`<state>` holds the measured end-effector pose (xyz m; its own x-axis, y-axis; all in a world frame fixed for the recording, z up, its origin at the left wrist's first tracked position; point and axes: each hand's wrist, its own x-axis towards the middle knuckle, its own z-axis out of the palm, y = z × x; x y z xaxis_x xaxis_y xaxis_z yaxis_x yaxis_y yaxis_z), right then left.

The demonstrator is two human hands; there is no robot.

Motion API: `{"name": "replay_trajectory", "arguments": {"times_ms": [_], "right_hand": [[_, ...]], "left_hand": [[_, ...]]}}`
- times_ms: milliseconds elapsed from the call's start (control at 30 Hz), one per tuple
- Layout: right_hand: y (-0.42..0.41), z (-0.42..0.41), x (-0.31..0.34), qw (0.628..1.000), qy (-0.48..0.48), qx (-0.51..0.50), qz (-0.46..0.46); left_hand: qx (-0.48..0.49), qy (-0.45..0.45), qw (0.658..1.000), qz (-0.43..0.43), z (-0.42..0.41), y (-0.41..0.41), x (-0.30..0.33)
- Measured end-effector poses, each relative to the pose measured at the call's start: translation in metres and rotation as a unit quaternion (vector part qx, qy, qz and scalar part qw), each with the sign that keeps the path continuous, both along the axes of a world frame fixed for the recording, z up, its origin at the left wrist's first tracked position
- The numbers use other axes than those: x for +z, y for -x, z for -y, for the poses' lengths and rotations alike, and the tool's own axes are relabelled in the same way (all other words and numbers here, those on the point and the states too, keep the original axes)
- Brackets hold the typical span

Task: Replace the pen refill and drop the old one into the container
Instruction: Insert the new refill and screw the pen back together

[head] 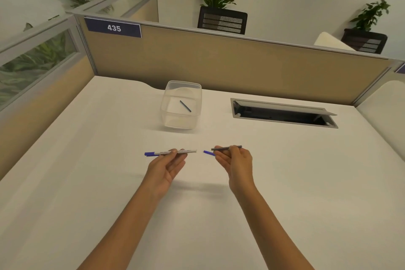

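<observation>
My left hand point(169, 163) pinches a white pen barrel point(186, 151) with a blue cap at its left end, held level above the desk. My right hand point(233, 160) grips a thin dark refill point(221, 148) between thumb and fingers, its tip pointing left toward the barrel's open end. A small blue piece point(208, 152) sticks out of the same hand just below the refill. A short gap separates barrel and refill. Farther back stands a clear plastic container point(167, 103) with a dark refill point(185, 106) lying inside it.
The white desk point(87, 182) is bounded by tan partition walls at the back and left. A recessed cable hatch point(282, 114) with its lid raised lies to the right of the container. Plants and black chairs stand beyond the partition.
</observation>
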<state>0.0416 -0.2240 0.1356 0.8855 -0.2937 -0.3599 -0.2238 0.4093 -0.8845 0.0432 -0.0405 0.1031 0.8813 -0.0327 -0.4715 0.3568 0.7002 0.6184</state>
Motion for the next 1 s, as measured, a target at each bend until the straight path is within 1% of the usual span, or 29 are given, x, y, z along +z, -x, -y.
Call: {"name": "replay_trajectory", "arguments": {"times_ms": [67, 200, 333, 533, 667, 767, 900, 1000], "right_hand": [[0.001, -0.008, 0.011, 0.999, -0.030, 0.013, 0.009], [0.003, -0.017, 0.021, 0.998, -0.052, 0.032, 0.009], [0.003, -0.022, 0.021, 0.999, -0.049, 0.016, 0.007], [0.004, -0.024, 0.020, 0.999, -0.044, 0.005, 0.016], [0.003, -0.026, 0.020, 0.999, 0.009, -0.017, 0.026], [0.003, -0.026, 0.015, 0.995, 0.073, -0.029, 0.061], [0.003, -0.023, 0.011, 0.979, 0.158, -0.030, 0.127], [0.001, -0.023, 0.005, 0.959, 0.240, -0.008, 0.151]], "left_hand": [[0.000, 0.016, 1.000, 0.004, 0.009, 0.001, 0.008], [0.011, 0.046, 0.999, 0.003, 0.018, 0.004, 0.017], [0.019, 0.070, 0.997, -0.011, 0.021, 0.007, 0.018], [0.026, 0.072, 0.997, -0.019, 0.022, 0.006, 0.019], [0.028, 0.074, 0.997, -0.022, 0.022, 0.004, 0.018], [0.027, 0.078, 0.996, -0.027, 0.022, 0.004, 0.017], [0.030, 0.088, 0.995, -0.040, 0.025, 0.002, 0.014], [0.034, 0.102, 0.993, -0.056, 0.026, -0.001, 0.013]]}}
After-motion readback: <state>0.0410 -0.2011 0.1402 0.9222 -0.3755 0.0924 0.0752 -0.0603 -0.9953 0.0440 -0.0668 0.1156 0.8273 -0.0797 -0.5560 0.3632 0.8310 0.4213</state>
